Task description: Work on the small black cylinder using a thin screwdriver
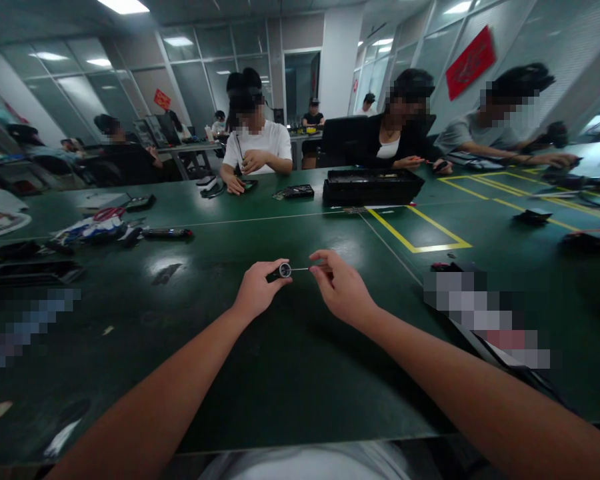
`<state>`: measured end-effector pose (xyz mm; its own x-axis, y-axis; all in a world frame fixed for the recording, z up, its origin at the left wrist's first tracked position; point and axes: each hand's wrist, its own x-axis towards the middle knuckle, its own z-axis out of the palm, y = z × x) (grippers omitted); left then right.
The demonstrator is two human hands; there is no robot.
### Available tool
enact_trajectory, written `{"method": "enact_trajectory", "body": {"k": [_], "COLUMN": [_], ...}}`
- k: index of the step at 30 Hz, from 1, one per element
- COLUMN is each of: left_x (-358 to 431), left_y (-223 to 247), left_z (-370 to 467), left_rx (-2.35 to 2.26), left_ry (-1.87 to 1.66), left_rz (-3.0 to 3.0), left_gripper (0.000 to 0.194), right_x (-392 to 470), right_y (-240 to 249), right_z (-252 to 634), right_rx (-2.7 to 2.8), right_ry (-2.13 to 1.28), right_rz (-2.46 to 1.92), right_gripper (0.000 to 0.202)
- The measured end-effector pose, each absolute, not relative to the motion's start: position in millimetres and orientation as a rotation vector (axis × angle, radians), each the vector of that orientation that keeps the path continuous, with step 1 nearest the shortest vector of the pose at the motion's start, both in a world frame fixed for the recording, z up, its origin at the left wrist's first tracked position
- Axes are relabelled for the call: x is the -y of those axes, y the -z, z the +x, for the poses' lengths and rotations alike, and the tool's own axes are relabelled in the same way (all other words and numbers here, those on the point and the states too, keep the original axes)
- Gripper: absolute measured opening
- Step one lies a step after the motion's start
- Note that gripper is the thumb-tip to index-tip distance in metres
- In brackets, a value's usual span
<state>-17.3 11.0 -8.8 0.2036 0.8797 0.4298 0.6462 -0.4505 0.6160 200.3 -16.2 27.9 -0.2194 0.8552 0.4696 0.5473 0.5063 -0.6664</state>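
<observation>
Left hand (pixel 256 288), mine: thumb below and forefinger above, gripping a small dark cylinder (pixel 285 270) whose round, pale-rimmed end faced me. Right hand (pixel 347 290), also mine: thumb tip pinching the outer end of a thin rod (pixel 300 269), forefinger arched above; which finger backed the thumb I could not tell. The rod lay nearly level between my two hands, its inner end at the cylinder's side; whether it went in or merely touched was too small to make out. Both pieces were above the near middle of a green table (pixel 205 393). Handling notes, by my judgement: the cylinder wanted a firm, unmoving left grip, its rim turned to the light; the rod wanted a light pinch, square to the cylinder, any push or turn kept along its own line, since a sideways lean could have bent it or made it slip. Resting both wrists on the table would have steadied the pair. Surrounding stock: beyond my hands, one long black box (pixel 373 190) and a yellow tape outline (pixel 443 248); to the left, a dark pen-shaped tool (pixel 167 233) beside a mixed heap (pixel 97 227); across the table, a co-worker in a white shirt (pixel 275 143), bent over a small device.
</observation>
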Motion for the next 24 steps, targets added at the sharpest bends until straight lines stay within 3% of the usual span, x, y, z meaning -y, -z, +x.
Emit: {"method": "enact_trajectory", "body": {"k": [9,19,24], "left_x": [-8.3,-11.5,-10.3], "left_y": [5.1,8.3,2.9], "left_z": [-16.3,-21.1,-20.3], "left_rx": [-1.457,-1.465,-1.511], "left_ry": [-1.055,-1.099,-1.089], "left_rz": [2.190,2.162,2.140], "left_gripper": [0.040,0.042,0.041], "right_x": [11.2,16.1,11.3], "right_y": [-31.3,-32.8,-27.2], "right_z": [203.3,203.4,203.7], "right_rx": [1.886,1.945,1.867], "right_ry": [-0.453,-0.579,-0.737], "right_rz": [-1.243,-1.136,-1.162], "right_gripper": [0.036,0.022,0.030]}}
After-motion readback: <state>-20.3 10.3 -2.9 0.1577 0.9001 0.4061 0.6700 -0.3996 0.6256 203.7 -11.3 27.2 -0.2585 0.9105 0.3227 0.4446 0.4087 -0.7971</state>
